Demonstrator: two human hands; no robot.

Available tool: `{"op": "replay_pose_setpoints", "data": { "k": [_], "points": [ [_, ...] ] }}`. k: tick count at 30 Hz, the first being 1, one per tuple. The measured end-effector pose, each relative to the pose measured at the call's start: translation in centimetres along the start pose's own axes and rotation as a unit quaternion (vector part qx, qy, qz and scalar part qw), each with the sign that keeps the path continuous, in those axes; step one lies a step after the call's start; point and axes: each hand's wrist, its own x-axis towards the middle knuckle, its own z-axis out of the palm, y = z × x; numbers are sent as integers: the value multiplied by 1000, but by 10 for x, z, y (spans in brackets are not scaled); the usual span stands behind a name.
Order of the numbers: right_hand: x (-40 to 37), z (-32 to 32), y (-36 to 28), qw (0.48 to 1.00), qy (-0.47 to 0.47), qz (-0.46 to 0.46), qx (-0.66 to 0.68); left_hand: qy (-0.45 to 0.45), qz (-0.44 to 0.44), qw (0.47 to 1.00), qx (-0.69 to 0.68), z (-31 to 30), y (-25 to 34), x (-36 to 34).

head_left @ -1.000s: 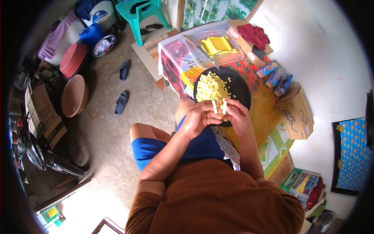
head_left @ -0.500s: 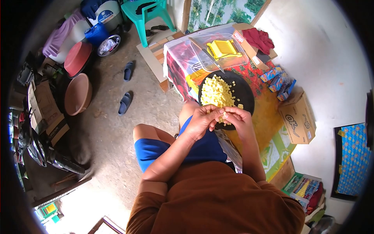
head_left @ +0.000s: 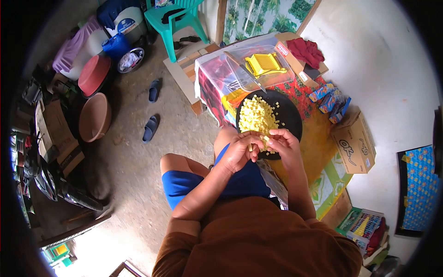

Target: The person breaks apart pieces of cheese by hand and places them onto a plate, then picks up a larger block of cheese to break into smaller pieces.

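Note:
My left hand [head_left: 237, 152] is closed with its fingers curled around a small yellow piece [head_left: 250, 147] that shows at the fingertips. Facing it, my right hand [head_left: 287, 147] pinches another pale yellow piece [head_left: 265, 138] between thumb and fingers. Both hands are over the near edge of a round black tray [head_left: 291, 121]. A heap of small yellow cubes [head_left: 256, 113] fills the tray's left part, with a few loose cubes along its right side.
Beyond the tray, a clear plastic box [head_left: 226, 76] bears a yellow slatted slicer [head_left: 264, 63] and a knife [head_left: 253, 79]. A cardboard carton [head_left: 353, 145] stands right, beside blue packets [head_left: 333, 102]. Slippers [head_left: 150, 128] lie on the floor at left, near basins [head_left: 94, 117].
My hands have drawn slightly apart; they were together at the fingertips before. A yellow piece now shows in each hand. The view has shifted slightly.

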Motion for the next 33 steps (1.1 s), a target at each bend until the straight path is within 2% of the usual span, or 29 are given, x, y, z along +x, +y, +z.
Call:
{"op": "replay_pose_setpoints", "data": {
  "k": [6, 12, 18, 21, 25, 27, 30, 31, 33],
  "points": [
    [1, -3, 5, 999, 21, -21, -33, 17, 21, 999, 27, -1, -5, 1],
    [1, 0, 11, 998, 3, -62, -19, 17, 105, 979, 176, -1, -14, 7],
    [0, -8, 7, 999, 34, 0, -16, 12, 29, 998, 50, 3, -7, 7],
    [1, -9, 4, 997, 65, 41, 27, 16, 24, 999, 46, -1, -9, 18],
    [11, -19, 13, 991, 106, 58, 61, 37, 30, 990, 133, 1, -7, 47],
    [23, -32, 20, 991, 121, 40, 48, 45, 58, 974, 216, -4, -7, 72],
    [45, -54, 26, 991, 123, 32, 38, 58, 49, 920, 383, -1, 6, 100],
    [52, -59, 27, 992, 120, 32, 36, 68, 46, 892, 444, 1, 8, 108],
    [65, -70, 34, 994, 104, 26, 15, 68, 124, 797, 587, -9, 6, 131]
  ]
}}
